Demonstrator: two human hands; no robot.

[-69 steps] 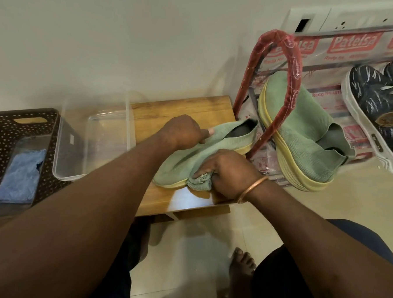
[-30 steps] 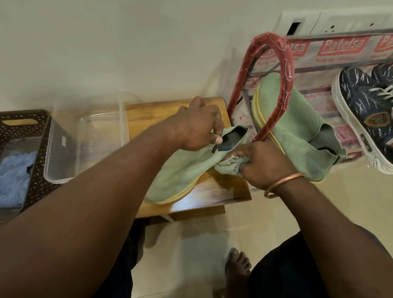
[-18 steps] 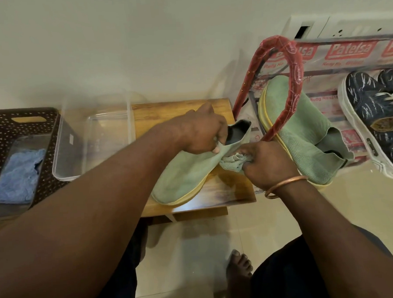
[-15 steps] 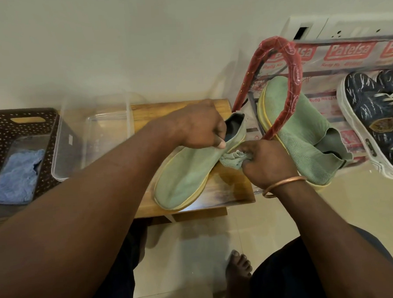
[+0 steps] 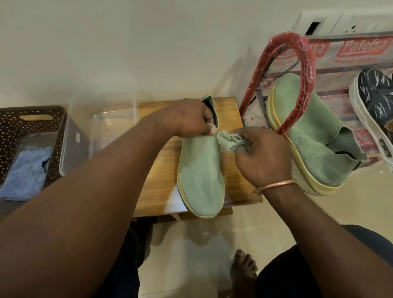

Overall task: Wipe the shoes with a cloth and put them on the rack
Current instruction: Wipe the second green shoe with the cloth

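Note:
A green knit shoe [image 5: 201,171] with a yellow sole lies on the low wooden table [image 5: 160,173], toe pointing toward me. My left hand [image 5: 187,119] grips its collar at the far end. My right hand [image 5: 262,159] pinches a bunched green cloth [image 5: 229,140] against the shoe's right side near the opening. The matching green shoe [image 5: 316,142] leans on the shoe rack [image 5: 300,59], whose red frame is wrapped in plastic.
A dark blue sneaker [image 5: 380,116] sits on the rack at the right. A clear plastic bin [image 5: 103,128] stands at the table's left, beside a brown perforated basket [image 5: 6,136] holding a blue cloth [image 5: 26,171]. My bare foot [image 5: 243,274] is on the tiled floor below.
My left hand has turned the shoe from lying diagonally to pointing its toe straight toward me. The cloth in my right hand has stayed at the shoe's side near the opening.

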